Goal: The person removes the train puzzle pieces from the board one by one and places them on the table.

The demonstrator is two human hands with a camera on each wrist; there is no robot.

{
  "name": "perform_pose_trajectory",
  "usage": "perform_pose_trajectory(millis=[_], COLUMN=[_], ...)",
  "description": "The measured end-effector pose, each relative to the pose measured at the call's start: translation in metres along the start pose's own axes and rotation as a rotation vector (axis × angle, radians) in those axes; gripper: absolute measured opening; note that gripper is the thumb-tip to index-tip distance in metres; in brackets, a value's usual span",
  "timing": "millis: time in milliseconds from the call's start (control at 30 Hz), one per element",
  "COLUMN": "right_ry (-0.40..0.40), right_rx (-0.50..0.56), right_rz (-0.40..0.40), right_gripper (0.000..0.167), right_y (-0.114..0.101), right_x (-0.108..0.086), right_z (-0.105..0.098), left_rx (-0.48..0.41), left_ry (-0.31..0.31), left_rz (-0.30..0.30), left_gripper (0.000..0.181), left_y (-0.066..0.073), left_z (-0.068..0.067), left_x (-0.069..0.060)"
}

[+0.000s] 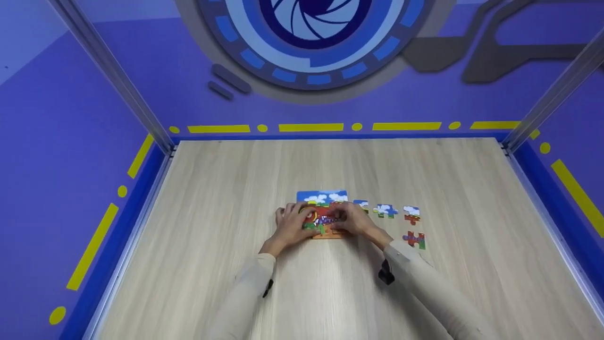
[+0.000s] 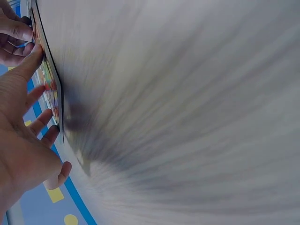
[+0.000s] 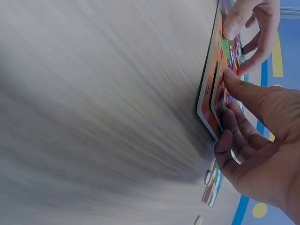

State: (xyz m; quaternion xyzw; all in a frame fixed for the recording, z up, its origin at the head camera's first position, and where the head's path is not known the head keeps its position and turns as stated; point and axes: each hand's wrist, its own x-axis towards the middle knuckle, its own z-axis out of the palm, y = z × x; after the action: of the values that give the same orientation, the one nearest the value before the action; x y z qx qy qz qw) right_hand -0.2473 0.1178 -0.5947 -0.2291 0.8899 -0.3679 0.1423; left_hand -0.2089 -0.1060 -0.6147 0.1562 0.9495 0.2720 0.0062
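Observation:
A colourful jigsaw puzzle board (image 1: 315, 194), with blue sky and clouds along its far edge and an orange near edge, lies flat on the table. My left hand (image 1: 290, 224) rests on its left side, fingers spread and the thumb on the picture. On the right part of the board, my right hand (image 1: 355, 219) pinches a puzzle piece (image 3: 218, 90) between thumb and fingers. That piece sits at the board's near right corner, partly covered by the fingers. In the left wrist view, the left thumb and fingertips touch the board's edge and surface.
To the right of the board lie several loose pieces: a partly covered sky piece (image 1: 361, 203), a cloud piece (image 1: 386, 210), a cloud-and-red piece (image 1: 412, 214) and a red-and-green piece (image 1: 415, 239). Blue panels (image 1: 141, 85) enclose the wooden table (image 1: 226, 189) at the back and sides.

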Motion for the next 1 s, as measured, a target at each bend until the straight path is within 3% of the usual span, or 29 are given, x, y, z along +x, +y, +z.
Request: perform_pose_trajectory(millis=[367,600,800,1000], right_ry=[-0.024,-0.036,-0.080,-0.003], right_rx=[-0.034,-0.023,-0.004,-0.071], right_rz=[0.042,0.082,0.064,0.147], right_gripper=[0.031,0.035,0.040,0.048], right_y=[0.002,-0.003,-0.006,-0.012], right_x=[-0.002,0.000,0.005,0.011], right_z=[-0.003,-0.003,-0.005,0.003], left_rx=[-0.059,-0.030,-0.007,0.008], left_ry=[0.040,-0.002,0.012,0.013], left_rz=[0.012,0.012,0.017,0.013], left_gripper=[0.059,0.063,0.062,0.063], left_y=[-0.009,-0.008,-0.007,-0.007], left_z=[-0.001,-0.007,-0.005,-0.004], left_x=[0.002,0.001,-0.001,0.000])
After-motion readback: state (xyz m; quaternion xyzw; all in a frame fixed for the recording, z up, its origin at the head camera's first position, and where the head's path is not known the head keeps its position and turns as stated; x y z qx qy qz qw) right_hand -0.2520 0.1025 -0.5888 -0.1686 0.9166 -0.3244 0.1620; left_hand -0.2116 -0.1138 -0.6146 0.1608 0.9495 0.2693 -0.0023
